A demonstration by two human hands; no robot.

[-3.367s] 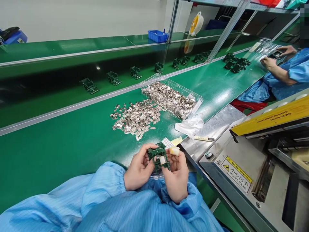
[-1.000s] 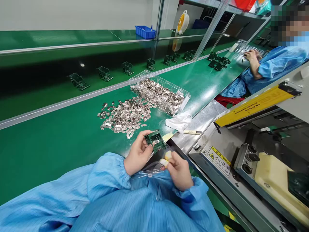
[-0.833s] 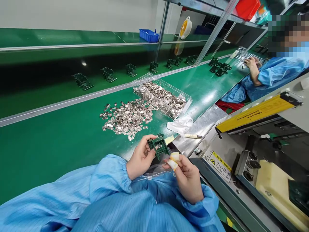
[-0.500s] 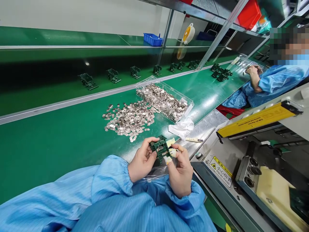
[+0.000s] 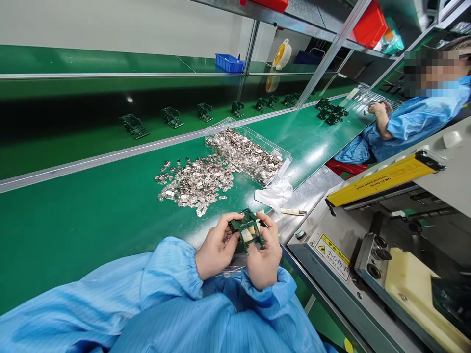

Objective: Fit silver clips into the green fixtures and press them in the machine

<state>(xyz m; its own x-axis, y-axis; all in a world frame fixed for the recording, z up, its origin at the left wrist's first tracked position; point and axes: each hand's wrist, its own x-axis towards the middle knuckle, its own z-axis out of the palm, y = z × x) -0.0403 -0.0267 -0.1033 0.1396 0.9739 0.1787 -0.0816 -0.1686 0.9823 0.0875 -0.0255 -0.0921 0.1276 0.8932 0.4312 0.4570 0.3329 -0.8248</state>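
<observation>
A dark green plastic frame with openings and fine teeth is held between both hands, close to my body and above the table's near edge. My left hand grips its left side, thumb below and index finger on top. On the other side, my right hand is closed on the frame, and its yellow-wrapped fingertips show through the opening. Whether a small metal piece is in my right fingers is hidden. Beyond the hands lies a loose pile of small silver metal plates, beside a clear tray full of the same plates.
Several green frames stand in a row on the belt behind, with a cluster of more farther right. A white cloth and a marker lie near a machine. A co-worker sits at right.
My right hand has moved in from the frame's right edge to wrap its side, fingertips now behind the opening. The frame has tilted slightly; my left hand keeps its hold.
</observation>
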